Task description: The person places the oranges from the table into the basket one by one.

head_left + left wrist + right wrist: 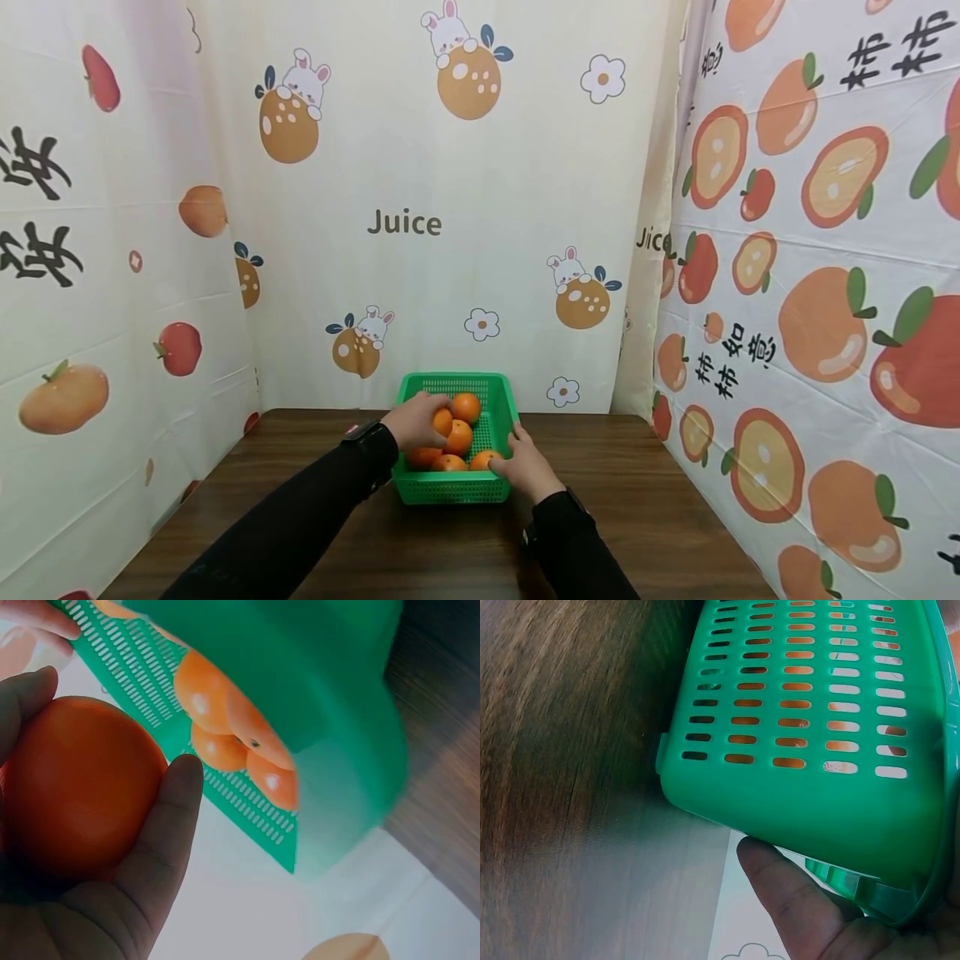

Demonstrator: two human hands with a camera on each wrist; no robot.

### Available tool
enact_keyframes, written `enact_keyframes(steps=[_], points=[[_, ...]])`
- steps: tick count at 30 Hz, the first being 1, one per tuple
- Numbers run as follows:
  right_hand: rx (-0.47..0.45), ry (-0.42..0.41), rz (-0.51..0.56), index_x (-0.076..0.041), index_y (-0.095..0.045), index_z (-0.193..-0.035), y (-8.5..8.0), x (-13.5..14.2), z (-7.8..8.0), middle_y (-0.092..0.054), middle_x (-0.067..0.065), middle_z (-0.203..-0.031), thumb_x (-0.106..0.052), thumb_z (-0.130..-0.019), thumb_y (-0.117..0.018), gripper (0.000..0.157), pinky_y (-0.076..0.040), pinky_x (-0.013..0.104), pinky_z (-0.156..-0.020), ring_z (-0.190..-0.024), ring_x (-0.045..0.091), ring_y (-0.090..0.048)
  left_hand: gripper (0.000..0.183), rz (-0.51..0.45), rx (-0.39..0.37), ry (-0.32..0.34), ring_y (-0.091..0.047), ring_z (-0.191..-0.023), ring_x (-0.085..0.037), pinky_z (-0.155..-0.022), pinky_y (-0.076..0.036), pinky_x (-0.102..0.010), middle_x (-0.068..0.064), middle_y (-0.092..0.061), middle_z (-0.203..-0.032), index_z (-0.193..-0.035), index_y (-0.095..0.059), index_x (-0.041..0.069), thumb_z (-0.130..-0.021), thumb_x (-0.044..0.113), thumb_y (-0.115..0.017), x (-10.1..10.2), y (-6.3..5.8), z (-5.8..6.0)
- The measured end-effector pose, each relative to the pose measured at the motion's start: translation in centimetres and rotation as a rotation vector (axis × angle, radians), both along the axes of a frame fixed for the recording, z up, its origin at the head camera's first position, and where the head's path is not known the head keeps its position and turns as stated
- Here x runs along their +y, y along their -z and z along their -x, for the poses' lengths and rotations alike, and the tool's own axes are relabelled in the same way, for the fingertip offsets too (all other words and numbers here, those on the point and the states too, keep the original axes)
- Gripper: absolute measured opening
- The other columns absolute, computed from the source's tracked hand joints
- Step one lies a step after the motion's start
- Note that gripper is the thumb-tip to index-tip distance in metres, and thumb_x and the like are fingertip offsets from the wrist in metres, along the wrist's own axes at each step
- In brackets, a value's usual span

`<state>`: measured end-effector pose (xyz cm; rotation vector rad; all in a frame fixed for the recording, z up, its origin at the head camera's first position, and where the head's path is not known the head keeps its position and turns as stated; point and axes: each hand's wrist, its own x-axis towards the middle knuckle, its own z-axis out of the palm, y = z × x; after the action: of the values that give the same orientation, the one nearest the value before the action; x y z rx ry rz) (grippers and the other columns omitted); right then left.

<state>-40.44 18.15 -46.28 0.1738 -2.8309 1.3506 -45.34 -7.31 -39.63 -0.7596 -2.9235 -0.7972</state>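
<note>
My left hand (416, 422) holds an orange (82, 787) above the left part of a green plastic basket (453, 492). The left wrist view shows thumb and fingers curved round this fruit. Several other oranges (467, 407) lie inside the basket, mostly toward its near end. At the right side of the basket, my right hand (531, 467) grips the rim near the front corner. In the right wrist view one finger (780, 889) lies against the slotted outer wall; the rest of that hand is partly cut off or hidden by the rim.
The basket stands on a dark brown wooden table (337, 542), near its back edge. Behind it hangs a cream curtain (525, 167) with rabbits and oranges. Fruit-printed cloths hang at the left (127, 292) and right (757, 367).
</note>
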Motion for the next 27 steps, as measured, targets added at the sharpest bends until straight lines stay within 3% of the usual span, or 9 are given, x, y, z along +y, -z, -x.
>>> enact_keyframes(steps=[6,12,19,27], points=[[0.017,-0.012,-0.011,0.009,-0.037,-0.160,0.2,0.1,0.1,-0.014,0.016,-0.179,-0.026,-0.099,-0.070,0.078,-0.037,0.060,-0.123,-0.158,0.044,-0.034,0.054,0.026,0.013,0.026,-0.054,-0.100,-0.025,-0.084,-0.054,-0.041,-0.010,-0.060,-0.125,-0.135,-0.066,0.025,-0.086,0.021,-0.089,1.1,0.2,-0.1],[0.020,-0.014,-0.004,0.009,-0.039,-0.160,0.2,0.1,0.0,-0.014,0.017,-0.179,-0.026,-0.100,-0.071,0.077,-0.038,0.061,-0.121,-0.156,0.045,-0.037,0.051,0.021,0.020,0.025,-0.055,-0.095,-0.024,-0.079,-0.051,-0.038,-0.009,-0.058,-0.120,-0.128,-0.067,0.029,-0.084,0.023,-0.091,2.0,0.4,0.2],[0.016,-0.019,-0.009,0.008,-0.038,-0.160,0.0,0.2,-0.1,-0.013,0.016,-0.180,-0.026,-0.101,-0.070,0.076,-0.041,0.057,-0.120,-0.156,0.043,-0.038,0.052,0.013,-0.017,0.047,-0.056,-0.092,-0.024,-0.076,-0.051,-0.036,-0.011,-0.059,-0.118,-0.131,-0.067,0.024,-0.084,0.021,-0.089,3.2,-0.8,-0.5],[0.020,-0.009,-0.019,0.007,-0.040,-0.160,0.0,0.2,0.1,-0.016,0.015,-0.179,-0.027,-0.100,-0.071,0.076,-0.042,0.057,-0.119,-0.154,0.042,-0.041,0.046,-0.002,0.000,0.105,-0.057,-0.090,-0.023,-0.076,-0.050,-0.037,-0.005,-0.065,-0.115,-0.124,-0.066,0.024,-0.084,0.022,-0.088,4.5,0.5,1.1]])
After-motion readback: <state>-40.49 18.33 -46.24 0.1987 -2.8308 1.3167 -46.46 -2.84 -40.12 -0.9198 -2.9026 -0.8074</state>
